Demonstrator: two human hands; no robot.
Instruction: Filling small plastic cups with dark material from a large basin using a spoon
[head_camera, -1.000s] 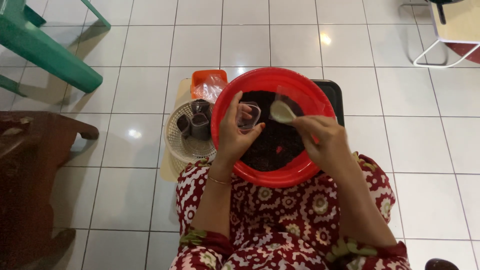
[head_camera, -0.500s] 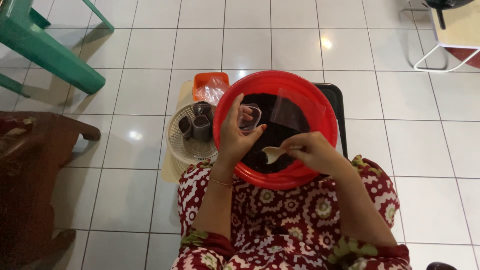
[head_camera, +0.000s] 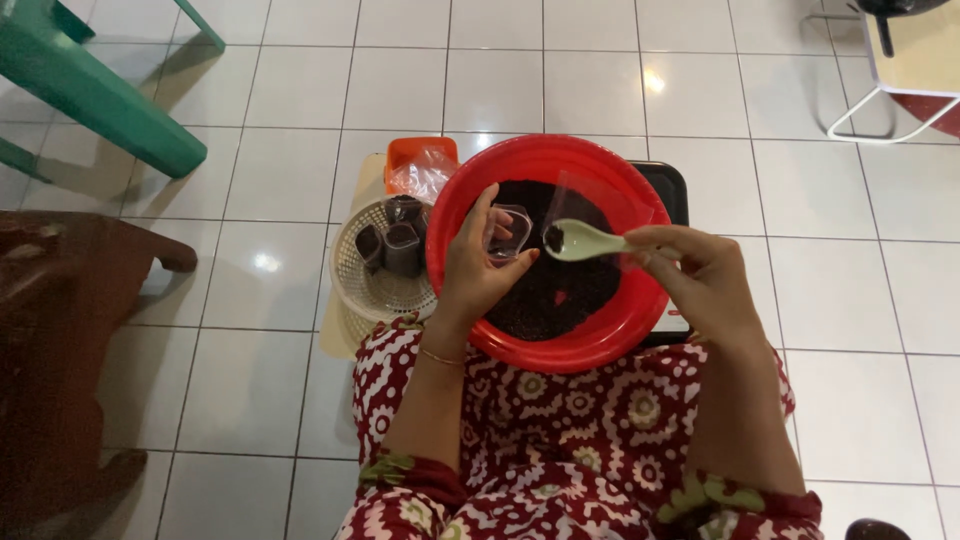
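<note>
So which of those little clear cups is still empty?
The small clear cup held in the left hand over the red basin looks empty and see-through. The cups in the white basket are dark with filling.

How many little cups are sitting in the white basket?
3 dark filled cups show in the white basket: one at the back, one on the left, one in front. More may be hidden behind the left hand.
</note>
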